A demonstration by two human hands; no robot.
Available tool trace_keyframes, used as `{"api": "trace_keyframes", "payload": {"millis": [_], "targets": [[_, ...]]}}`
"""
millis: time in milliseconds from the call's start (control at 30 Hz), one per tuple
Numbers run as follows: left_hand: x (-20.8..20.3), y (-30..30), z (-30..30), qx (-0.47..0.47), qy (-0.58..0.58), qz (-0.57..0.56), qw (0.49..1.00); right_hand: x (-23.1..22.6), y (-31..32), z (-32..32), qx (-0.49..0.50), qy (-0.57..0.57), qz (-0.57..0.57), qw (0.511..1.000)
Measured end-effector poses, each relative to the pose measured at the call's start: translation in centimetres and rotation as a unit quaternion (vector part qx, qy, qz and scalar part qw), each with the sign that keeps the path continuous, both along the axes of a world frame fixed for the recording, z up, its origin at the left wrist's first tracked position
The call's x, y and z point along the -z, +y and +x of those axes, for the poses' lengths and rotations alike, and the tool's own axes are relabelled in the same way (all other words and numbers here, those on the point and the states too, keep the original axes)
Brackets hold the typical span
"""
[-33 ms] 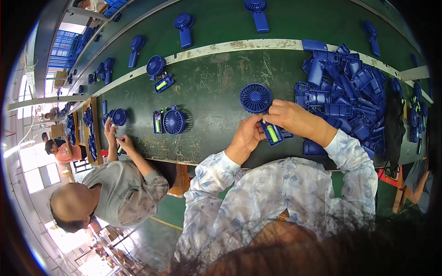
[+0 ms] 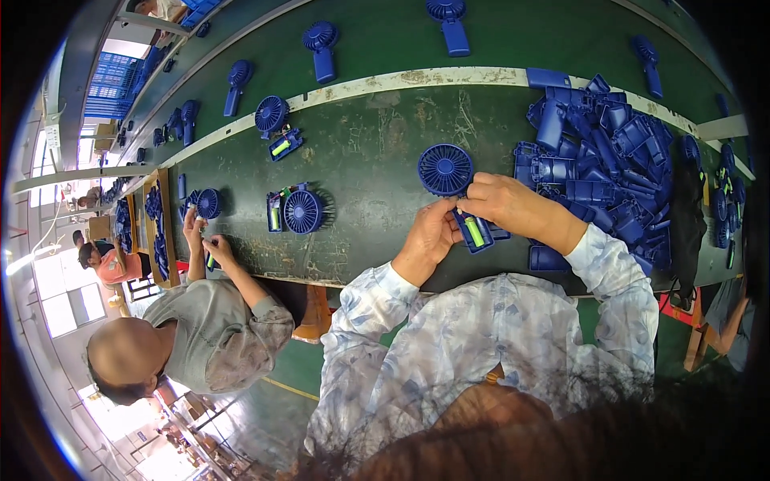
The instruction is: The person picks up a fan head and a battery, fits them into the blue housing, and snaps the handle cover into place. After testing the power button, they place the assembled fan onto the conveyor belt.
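Observation:
A blue handheld fan lies in front of me, its round slotted head (image 2: 446, 170) flat on the green worktable. Its handle housing (image 2: 480, 244) is uncovered toward me and shows a bright green battery (image 2: 474, 232). My left hand (image 2: 430, 240) is closed on the housing's left side, thumb and fingers near the neck. From the right, my right hand (image 2: 499, 202) pinches with bent fingertips at the neck, beside the left fingertips. Whatever small part lies between those fingertips is hidden. Part of another blue piece (image 2: 500, 234) shows under my right hand.
A big heap of blue plastic housings (image 2: 601, 160) lies at my right. Two opened fans (image 2: 304, 212) (image 2: 272, 115) with batteries lie to the left. Beyond a pale rail (image 2: 417, 78), finished-looking fans (image 2: 322, 60) rest on a green surface. A co-worker in grey (image 2: 216, 333) sits at left.

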State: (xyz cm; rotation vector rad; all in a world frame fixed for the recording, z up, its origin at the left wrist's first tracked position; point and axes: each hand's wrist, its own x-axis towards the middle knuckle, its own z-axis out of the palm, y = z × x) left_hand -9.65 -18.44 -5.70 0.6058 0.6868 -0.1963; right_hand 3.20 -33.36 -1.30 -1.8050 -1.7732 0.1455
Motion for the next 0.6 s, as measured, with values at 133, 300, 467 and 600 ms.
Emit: {"api": "trace_keyframes", "payload": {"millis": [133, 300, 467, 600], "targets": [[0.0, 0.2, -0.2, 0.004, -0.008, 0.002, 1.000, -0.2, 0.3, 0.3, -0.029, -0.008, -0.033, 0.999], [0.6, 0.2, -0.2, -0.003, 0.002, -0.008, 1.000, 0.0, 0.6, 0.2, -0.044, -0.022, -0.041, 0.998], [2.0, 0.4, -0.7, -0.001, -0.022, -0.011, 1.000, 0.4, 0.2, -1.7, -0.074, -0.146, -0.048, 0.985], [1.2, -0.4, -0.4, -0.019, -0.013, 0.009, 1.000, 1.3, -0.5, -1.5, -0.057, -0.093, -0.044, 0.993]]}}
